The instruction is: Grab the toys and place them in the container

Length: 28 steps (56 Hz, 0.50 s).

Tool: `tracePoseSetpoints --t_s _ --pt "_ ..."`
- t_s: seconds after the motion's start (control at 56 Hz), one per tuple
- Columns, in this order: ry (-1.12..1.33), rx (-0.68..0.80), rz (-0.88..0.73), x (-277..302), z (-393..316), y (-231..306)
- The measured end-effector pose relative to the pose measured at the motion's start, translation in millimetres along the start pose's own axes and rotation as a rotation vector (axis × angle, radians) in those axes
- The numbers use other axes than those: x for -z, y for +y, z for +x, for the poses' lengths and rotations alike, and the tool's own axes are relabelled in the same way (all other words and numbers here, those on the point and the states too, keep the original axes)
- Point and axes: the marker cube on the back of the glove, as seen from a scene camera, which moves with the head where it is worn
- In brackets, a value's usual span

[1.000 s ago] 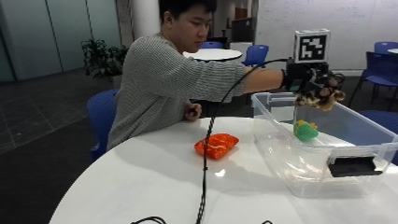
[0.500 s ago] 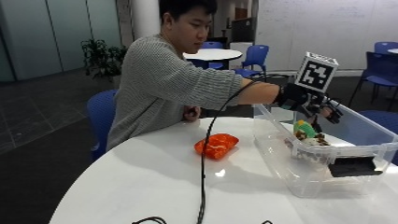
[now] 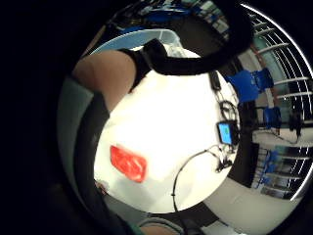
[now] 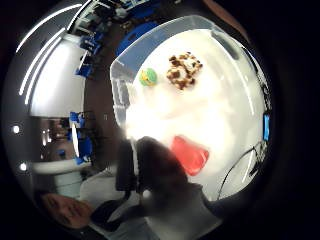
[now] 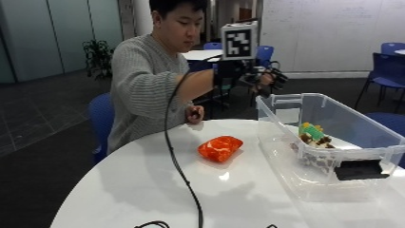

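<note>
The person wears a grey ribbed sweater (image 5: pixel 142 80) with long sleeves; the right hand (image 5: pixel 261 76) has a black glove with black straps.

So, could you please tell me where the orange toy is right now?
In the outside view, the orange toy lies on the white table, between the person and the clear container, outside it.

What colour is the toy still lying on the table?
Orange-red toy, shown best in the outside view.

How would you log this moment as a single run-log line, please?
right hand: raised, empty | brown toy, green toy: in container | orange toy: on table
</note>
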Motion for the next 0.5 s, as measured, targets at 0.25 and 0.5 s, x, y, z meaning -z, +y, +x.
tracePoseSetpoints --t_s 0.25,0.5 --pt "-0.107 -0.146 -0.015 -29.0 2.4 84.6" --pt "-0.117 -0.155 -0.120 -124.1 -37.6 95.3"
